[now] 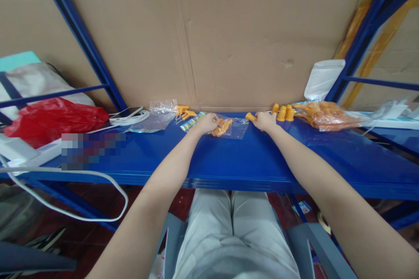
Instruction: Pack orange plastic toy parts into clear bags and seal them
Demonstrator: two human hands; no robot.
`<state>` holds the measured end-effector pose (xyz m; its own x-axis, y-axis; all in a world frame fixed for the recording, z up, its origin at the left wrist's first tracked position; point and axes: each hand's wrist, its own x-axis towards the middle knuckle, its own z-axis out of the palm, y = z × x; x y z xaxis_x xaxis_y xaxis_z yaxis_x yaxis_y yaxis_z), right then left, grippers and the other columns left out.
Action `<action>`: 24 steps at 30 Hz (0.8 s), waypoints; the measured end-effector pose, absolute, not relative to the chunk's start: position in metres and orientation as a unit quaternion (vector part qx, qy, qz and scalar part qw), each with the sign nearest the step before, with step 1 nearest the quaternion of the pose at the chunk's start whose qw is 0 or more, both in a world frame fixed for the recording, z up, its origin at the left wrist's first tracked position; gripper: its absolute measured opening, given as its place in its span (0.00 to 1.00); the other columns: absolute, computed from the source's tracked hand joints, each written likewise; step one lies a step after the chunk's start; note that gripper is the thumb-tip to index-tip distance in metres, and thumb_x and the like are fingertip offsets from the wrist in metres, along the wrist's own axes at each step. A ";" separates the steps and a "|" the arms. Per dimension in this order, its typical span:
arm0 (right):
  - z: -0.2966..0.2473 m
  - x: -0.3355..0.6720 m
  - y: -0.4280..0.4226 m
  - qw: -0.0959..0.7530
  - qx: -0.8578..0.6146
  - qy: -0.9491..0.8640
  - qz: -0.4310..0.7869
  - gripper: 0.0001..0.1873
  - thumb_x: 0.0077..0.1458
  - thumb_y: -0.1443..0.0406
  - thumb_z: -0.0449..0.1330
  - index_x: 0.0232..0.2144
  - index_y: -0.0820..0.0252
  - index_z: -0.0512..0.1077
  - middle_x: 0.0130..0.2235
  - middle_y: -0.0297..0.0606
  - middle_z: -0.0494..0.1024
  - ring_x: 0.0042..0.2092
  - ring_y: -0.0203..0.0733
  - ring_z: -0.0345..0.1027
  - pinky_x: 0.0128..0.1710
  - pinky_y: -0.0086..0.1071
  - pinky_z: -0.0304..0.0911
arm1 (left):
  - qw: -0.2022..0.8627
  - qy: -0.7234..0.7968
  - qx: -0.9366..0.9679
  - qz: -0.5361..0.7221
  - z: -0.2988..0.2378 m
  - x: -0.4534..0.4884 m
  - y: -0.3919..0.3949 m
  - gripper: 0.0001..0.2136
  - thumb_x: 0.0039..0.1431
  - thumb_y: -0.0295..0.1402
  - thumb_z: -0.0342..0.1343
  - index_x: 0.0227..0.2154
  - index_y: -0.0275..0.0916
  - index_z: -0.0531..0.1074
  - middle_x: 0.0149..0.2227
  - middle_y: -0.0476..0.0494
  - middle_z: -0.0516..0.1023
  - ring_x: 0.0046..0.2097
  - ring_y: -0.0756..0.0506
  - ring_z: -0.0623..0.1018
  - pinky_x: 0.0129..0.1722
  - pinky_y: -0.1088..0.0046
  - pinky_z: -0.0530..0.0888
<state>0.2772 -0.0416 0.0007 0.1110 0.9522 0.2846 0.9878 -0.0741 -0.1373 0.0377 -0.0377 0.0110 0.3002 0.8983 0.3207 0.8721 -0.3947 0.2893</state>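
Observation:
My left hand (209,123) is closed at the edge of a clear plastic bag (238,129), whose colourful printed header (192,122) sticks out on the far side of the fingers. Orange plastic parts (221,127) lie in or on the bag, right beside that hand; which of the two I cannot tell. Farther right, my right hand (266,121) is wrapped round an orange flared plastic piece (251,117), its wide end poking out to the left. Just past this hand stand several orange cup-shaped pieces (285,113).
Orange parts with small chains (186,112) and empty clear bags (153,122) lie to the left. A filled bag of orange pieces (324,114) sits right. Cables (131,117) and a red plastic bag (59,120) are far left. Cardboard (229,43) walls the back of the blue shelf (242,163).

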 end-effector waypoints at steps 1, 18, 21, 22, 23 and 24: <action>0.001 0.279 -0.041 0.154 -0.736 -0.656 -0.060 0.18 0.59 0.60 0.52 0.45 0.63 0.75 0.48 0.54 0.77 0.54 0.56 0.67 0.55 0.50 0.50 | 0.029 0.548 0.807 0.219 0.011 0.038 -0.038 0.09 0.54 0.25 0.51 0.34 0.34 0.76 0.37 0.39 0.80 0.37 0.45 0.78 0.35 0.75 0.69; 0.017 0.311 -0.035 0.050 -0.723 -0.689 -0.005 0.20 0.54 0.56 0.60 0.36 0.70 0.79 0.36 0.57 0.79 0.44 0.57 0.74 0.42 0.39 0.66 | 0.015 0.558 0.802 0.213 0.009 0.038 -0.037 0.10 0.56 0.27 0.50 0.34 0.35 0.76 0.35 0.42 0.81 0.36 0.46 0.78 0.34 0.76 0.69; 0.018 0.309 -0.034 0.031 -0.719 -0.694 0.000 0.17 0.52 0.56 0.62 0.32 0.67 0.80 0.33 0.54 0.79 0.41 0.55 0.75 0.41 0.37 0.66 | 0.020 0.555 0.803 0.217 0.010 0.038 -0.037 0.09 0.55 0.27 0.51 0.34 0.35 0.76 0.36 0.41 0.81 0.37 0.46 0.78 0.34 0.76 0.68; 0.018 0.308 -0.033 0.026 -0.723 -0.690 -0.001 0.16 0.51 0.57 0.62 0.32 0.68 0.80 0.33 0.54 0.79 0.41 0.55 0.75 0.40 0.37 0.66 | 0.021 0.554 0.804 0.217 0.010 0.038 -0.037 0.09 0.55 0.26 0.51 0.34 0.35 0.76 0.36 0.41 0.81 0.37 0.46 0.78 0.34 0.76 0.68; 0.019 0.306 -0.033 0.022 -0.728 -0.685 -0.003 0.16 0.50 0.59 0.63 0.33 0.68 0.79 0.33 0.54 0.79 0.41 0.56 0.75 0.39 0.37 0.67 | 0.021 0.554 0.804 0.217 0.010 0.038 -0.037 0.09 0.55 0.26 0.51 0.34 0.35 0.76 0.37 0.41 0.81 0.37 0.45 0.78 0.34 0.76 0.68; 0.019 0.305 -0.033 0.019 -0.733 -0.680 -0.008 0.16 0.48 0.60 0.64 0.34 0.70 0.79 0.33 0.56 0.79 0.41 0.57 0.75 0.38 0.38 0.67 | 0.020 0.554 0.804 0.216 0.010 0.038 -0.037 0.09 0.55 0.26 0.51 0.34 0.34 0.76 0.37 0.41 0.81 0.38 0.45 0.78 0.34 0.76 0.68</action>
<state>0.3051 -0.0331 0.0186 0.0755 0.9965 0.0369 0.9970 -0.0749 -0.0171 0.0380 -0.0368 0.0100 0.2922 0.8997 0.3244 0.8823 -0.3844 0.2715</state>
